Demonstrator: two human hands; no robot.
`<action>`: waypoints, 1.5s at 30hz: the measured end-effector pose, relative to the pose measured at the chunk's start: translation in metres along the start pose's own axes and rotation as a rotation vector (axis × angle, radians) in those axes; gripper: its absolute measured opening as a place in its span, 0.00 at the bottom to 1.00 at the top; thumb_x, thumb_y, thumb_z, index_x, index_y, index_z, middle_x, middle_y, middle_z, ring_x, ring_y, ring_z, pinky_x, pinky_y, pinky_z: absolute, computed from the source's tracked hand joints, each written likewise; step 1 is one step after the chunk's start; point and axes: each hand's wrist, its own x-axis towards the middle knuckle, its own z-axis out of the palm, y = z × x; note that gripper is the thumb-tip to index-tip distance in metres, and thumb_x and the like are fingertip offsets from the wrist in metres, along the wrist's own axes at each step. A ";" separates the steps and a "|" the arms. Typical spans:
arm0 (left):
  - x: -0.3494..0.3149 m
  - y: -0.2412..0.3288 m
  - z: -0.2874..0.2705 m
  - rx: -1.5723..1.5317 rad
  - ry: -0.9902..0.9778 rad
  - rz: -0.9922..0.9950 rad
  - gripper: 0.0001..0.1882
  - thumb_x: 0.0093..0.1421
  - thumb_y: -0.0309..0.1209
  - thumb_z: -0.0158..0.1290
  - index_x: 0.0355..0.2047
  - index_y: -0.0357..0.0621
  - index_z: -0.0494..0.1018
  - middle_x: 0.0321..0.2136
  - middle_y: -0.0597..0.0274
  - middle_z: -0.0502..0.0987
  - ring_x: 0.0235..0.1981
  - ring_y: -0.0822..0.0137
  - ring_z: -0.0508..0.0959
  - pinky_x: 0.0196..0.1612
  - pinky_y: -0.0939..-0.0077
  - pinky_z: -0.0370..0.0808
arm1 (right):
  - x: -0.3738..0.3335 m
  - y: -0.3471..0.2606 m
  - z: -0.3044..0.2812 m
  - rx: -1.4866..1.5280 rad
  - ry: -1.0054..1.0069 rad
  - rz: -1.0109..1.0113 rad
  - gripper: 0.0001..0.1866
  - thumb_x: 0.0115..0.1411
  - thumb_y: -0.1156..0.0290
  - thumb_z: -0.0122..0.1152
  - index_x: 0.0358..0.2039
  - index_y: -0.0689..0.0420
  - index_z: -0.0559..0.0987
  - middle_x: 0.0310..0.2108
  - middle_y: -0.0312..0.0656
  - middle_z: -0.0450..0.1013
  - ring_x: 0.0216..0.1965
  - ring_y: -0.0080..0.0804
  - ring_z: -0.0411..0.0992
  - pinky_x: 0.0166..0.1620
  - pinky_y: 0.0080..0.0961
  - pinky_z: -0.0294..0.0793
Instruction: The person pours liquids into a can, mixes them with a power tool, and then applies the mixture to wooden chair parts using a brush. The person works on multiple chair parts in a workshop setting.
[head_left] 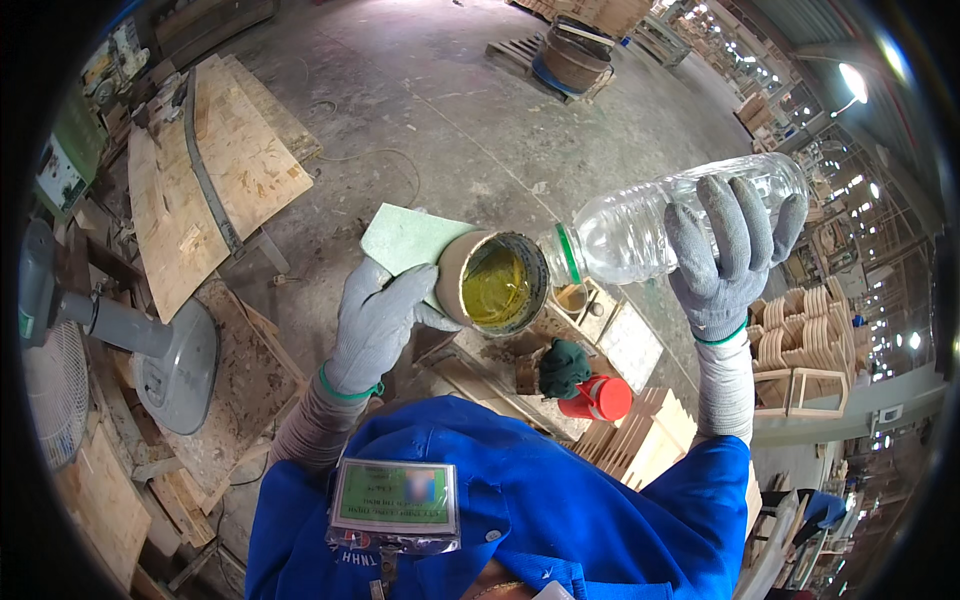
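My gloved left hand [385, 318] is closed on a round cup [457, 275] whose inside is coated with residue and holds a yellow-green liquid [495, 288]. A pale green flat sheet [412, 238] sticks out between that hand and the cup. My gloved right hand [728, 255] grips a large clear plastic bottle [630, 235], tilted nearly level. Its neck, with a green ring [568, 252], points at the cup's rim. Whether liquid is flowing from it I cannot tell.
Below the cup stands a wooden bench with a dark green cloth [564, 369] and a red lidded container [597, 398]. Stacked wood pieces [650, 435] are beside it. At left are a plywood panel [225, 165] and a grey fan [165, 350]; curved wooden frames [805, 330] stand at right.
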 end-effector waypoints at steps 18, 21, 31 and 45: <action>-0.006 -0.003 0.000 0.020 0.005 0.001 0.23 0.63 0.20 0.41 0.59 0.29 0.54 0.50 0.46 0.69 0.45 0.61 0.77 0.37 0.70 0.84 | 0.023 0.003 -0.012 -0.040 0.045 -0.038 0.26 0.44 0.70 0.71 0.44 0.36 0.72 0.50 0.33 0.68 0.54 0.37 0.67 0.66 0.54 0.50; -0.006 -0.004 -0.001 0.023 0.004 -0.010 0.24 0.63 0.20 0.40 0.60 0.29 0.54 0.50 0.47 0.69 0.46 0.61 0.77 0.38 0.71 0.84 | 0.020 0.009 -0.008 -0.050 0.089 -0.008 0.23 0.47 0.63 0.71 0.42 0.27 0.74 0.49 0.28 0.70 0.53 0.31 0.67 0.65 0.51 0.48; -0.009 -0.008 -0.009 0.087 0.021 0.001 0.25 0.63 0.18 0.39 0.61 0.30 0.54 0.53 0.49 0.68 0.52 0.62 0.73 0.53 0.71 0.74 | 0.028 0.022 -0.020 -0.106 0.069 -0.022 0.25 0.47 0.63 0.71 0.46 0.41 0.73 0.50 0.35 0.69 0.57 0.36 0.64 0.67 0.50 0.47; -0.012 -0.008 -0.012 0.068 0.018 -0.052 0.25 0.62 0.19 0.38 0.61 0.30 0.53 0.51 0.48 0.69 0.49 0.60 0.76 0.42 0.67 0.82 | 0.029 0.015 -0.027 -0.084 -0.008 0.018 0.33 0.46 0.63 0.73 0.52 0.49 0.69 0.52 0.39 0.68 0.58 0.37 0.64 0.67 0.48 0.49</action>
